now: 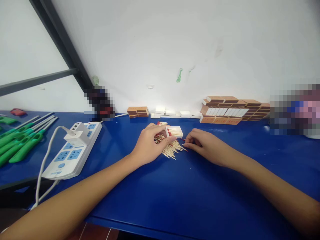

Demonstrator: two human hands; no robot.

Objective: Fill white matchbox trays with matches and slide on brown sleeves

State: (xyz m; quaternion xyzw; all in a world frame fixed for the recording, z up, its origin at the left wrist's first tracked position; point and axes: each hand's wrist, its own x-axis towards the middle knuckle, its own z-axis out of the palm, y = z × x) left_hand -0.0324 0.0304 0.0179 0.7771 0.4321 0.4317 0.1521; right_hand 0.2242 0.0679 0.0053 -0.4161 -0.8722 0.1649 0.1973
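The white matchbox tray (pixel 179 135), containing matches (pixel 172 131), is grasped by the left hand (pixel 150 141) over the match pile (pixel 172 150). The right hand (pixel 205 144) is curled at the pile's edge; whether it grips a match cannot be determined. Stacked matchboxes (pixel 221 120) line the wall (pixel 160 43).

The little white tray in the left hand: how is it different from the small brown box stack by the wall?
The tray is white; the box stack is brown. The tray is one piece; the stack is several boxes together. The tray is in the left hand with matches showing inside; the stack sits on the blue table by the wall. Both look boxy.
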